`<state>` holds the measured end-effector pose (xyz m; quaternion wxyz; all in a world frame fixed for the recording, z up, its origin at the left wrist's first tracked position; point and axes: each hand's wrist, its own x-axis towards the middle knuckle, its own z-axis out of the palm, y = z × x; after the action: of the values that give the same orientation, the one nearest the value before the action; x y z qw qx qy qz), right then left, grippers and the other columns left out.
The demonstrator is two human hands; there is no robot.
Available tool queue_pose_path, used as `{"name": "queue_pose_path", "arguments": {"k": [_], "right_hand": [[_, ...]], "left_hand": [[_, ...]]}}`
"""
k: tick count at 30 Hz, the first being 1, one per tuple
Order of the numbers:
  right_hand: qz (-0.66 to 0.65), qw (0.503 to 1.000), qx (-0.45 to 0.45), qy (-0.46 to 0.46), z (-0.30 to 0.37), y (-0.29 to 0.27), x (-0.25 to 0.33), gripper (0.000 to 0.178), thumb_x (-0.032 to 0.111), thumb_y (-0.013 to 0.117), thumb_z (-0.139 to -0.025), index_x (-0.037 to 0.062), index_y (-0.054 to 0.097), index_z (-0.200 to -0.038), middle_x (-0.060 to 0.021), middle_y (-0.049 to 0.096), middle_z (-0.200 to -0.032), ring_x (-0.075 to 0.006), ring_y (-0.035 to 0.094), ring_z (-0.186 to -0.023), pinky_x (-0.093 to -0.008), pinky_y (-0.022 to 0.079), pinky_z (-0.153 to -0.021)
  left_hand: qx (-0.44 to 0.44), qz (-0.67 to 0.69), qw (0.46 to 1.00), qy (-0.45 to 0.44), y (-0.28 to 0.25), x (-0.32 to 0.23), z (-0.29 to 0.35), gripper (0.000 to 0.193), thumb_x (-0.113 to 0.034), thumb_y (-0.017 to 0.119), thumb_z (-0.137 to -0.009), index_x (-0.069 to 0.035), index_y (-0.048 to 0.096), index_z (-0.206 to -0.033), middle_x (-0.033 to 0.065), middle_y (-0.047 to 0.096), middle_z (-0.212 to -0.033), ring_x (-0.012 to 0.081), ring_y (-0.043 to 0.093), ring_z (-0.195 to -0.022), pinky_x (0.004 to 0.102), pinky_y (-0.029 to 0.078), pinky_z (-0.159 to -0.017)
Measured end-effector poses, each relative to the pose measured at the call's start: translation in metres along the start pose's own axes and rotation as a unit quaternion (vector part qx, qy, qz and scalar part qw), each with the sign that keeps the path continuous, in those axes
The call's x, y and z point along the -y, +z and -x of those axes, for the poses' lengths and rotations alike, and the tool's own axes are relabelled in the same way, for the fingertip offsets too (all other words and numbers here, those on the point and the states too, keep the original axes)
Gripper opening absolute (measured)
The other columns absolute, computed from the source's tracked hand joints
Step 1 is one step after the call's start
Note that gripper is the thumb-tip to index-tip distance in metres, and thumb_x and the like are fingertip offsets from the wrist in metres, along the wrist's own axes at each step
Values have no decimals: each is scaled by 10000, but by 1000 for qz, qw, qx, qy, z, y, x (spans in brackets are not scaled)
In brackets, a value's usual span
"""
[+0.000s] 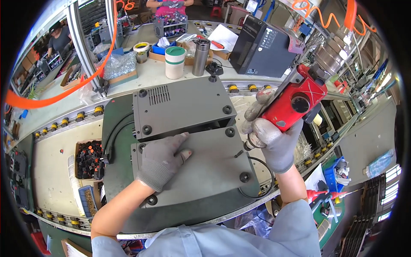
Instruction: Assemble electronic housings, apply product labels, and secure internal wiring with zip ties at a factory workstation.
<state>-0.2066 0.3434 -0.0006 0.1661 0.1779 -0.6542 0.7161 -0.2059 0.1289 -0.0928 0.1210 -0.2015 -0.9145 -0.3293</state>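
Observation:
My left hand (162, 160), in a grey glove, lies flat on the near grey metal case (205, 171), which rests bottom-up with black round feet at its corners. A second grey case (180, 107) with a vent grille sits just behind it. My right hand (274, 141), also gloved, grips a red powered screwdriver (295, 100) hanging from a coiled hose, its tip held just above the near case's right edge.
Both cases sit on a dark green pallet (115, 128) on a roller conveyor. A box of black parts (87, 158) and a small bin of screws (90, 201) lie at left. Behind stand a white cup (174, 62), a steel flask (200, 55) and a black box (261, 47). Other people work at the back.

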Motion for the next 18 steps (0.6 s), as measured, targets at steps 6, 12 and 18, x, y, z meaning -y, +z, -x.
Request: {"name": "queue_pose_path", "arguments": {"k": [6, 12, 18], "right_hand": [[-15, 999, 8, 39, 0, 0, 0, 437, -90, 596, -689, -9, 452, -1093, -86, 591, -829, -150, 584, -703, -276, 496, -602], [6, 1000, -16, 21, -4, 3, 0, 446, -15, 589, -676, -19, 458, -1102, -131, 591, -836, -176, 589, -652, -265, 474, -540], [57, 992, 6, -113, -27, -3, -3, 476, 56, 595, -755, -11, 438, -1200, -125, 588, -957, -154, 575, -692, -238, 469, -588]], "left_hand": [[-5, -5, 1000, 6, 3, 1, 0, 390, -235, 666, -761, -65, 605, -1106, 151, 638, -949, 299, 619, -858, 356, 486, -754], [-15, -10, 999, 37, 6, 3, -4, 407, -263, 629, -781, -47, 572, -1121, 138, 641, -969, 296, 619, -861, 383, 489, -739], [68, -20, 997, -34, 4, 1, -3, 414, -290, 593, -799, -78, 564, -1153, 150, 613, -785, 316, 598, -680, 421, 472, -624]]}}
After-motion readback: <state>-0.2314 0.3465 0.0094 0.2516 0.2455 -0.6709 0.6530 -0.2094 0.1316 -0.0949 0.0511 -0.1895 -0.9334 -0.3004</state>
